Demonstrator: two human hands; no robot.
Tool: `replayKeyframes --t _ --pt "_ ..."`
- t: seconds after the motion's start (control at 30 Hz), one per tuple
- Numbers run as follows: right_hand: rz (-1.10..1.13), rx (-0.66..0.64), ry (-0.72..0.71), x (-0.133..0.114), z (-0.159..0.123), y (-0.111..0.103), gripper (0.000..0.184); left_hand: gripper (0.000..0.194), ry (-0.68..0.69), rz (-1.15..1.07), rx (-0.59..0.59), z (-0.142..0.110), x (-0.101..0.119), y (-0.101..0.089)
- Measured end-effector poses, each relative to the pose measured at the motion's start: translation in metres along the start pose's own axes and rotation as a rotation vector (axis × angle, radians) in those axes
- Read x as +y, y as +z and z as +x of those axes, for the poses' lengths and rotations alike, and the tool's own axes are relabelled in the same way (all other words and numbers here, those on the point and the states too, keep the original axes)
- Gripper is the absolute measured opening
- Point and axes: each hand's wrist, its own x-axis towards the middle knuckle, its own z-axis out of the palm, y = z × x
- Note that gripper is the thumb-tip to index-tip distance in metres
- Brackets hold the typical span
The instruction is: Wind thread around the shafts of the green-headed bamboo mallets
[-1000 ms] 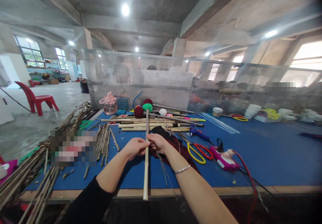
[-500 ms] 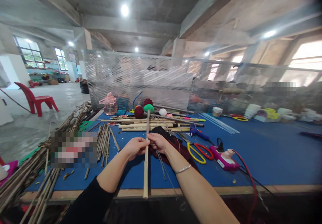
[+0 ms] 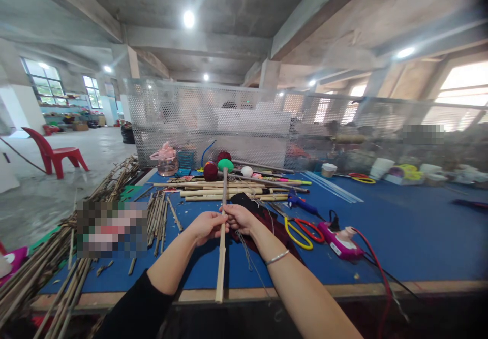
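A pale bamboo stick points away from me over the front of the blue table, its near end reaching past the table edge. My left hand is closed on it from the left. From the other side, the thumb and fingers of my right hand pinch it slightly higher up. Beyond my hands the stick looks greyer, and its far end meets a green ball; whether they are joined I cannot tell. Dark red cloth and loose grey string lie beside my right hand.
Scissors, a blue glue gun and a purple power strip with cables lie right. Bamboo rods cross the table behind. Twigs spread left, below a perforated metal screen. A red chair stands beyond.
The view has shifted very slightly. Both hands keep nearly the same place on the stick, with the left fingers a little further round it.
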Motion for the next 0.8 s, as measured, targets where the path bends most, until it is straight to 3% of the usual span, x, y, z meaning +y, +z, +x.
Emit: replayKeyframes --t 0.13,0.23,0.33,0.4,0.57,0.7,0.8 --pt "0.009 -0.022 -0.001 -0.0007 -0.0013 -0.0001 0.037 0.026 -0.030 -0.065 -0.075 -0.0008 0.0026 -0.0004" --pt "-0.037 -0.026 -0.010 0.0020 0.0011 0.0004 0.036 0.030 -0.047 0.057 0.012 0.0014 -0.0015 -0.0020" --pt "-0.061 0.001 -0.008 0.0040 0.0032 -0.0001 0.035 0.036 0.039 0.190 0.122 0.0041 -0.0061 -0.0033" --pt "-0.053 -0.002 0.006 0.0037 0.0031 -0.0014 0.034 0.037 0.060 0.174 0.106 0.0045 -0.0064 -0.0032" --pt "-0.050 -0.012 0.041 0.0015 0.0013 -0.0043 0.035 0.033 -0.043 0.016 0.010 0.0003 0.0001 0.0008" --pt "-0.075 0.024 0.011 0.0037 0.0034 -0.0034 0.034 0.034 -0.055 0.054 0.053 0.0005 -0.0005 0.0011" --pt "-0.079 0.038 0.005 0.0046 0.0042 -0.0020 0.034 0.038 0.021 0.138 0.122 0.0051 -0.0056 -0.0026"
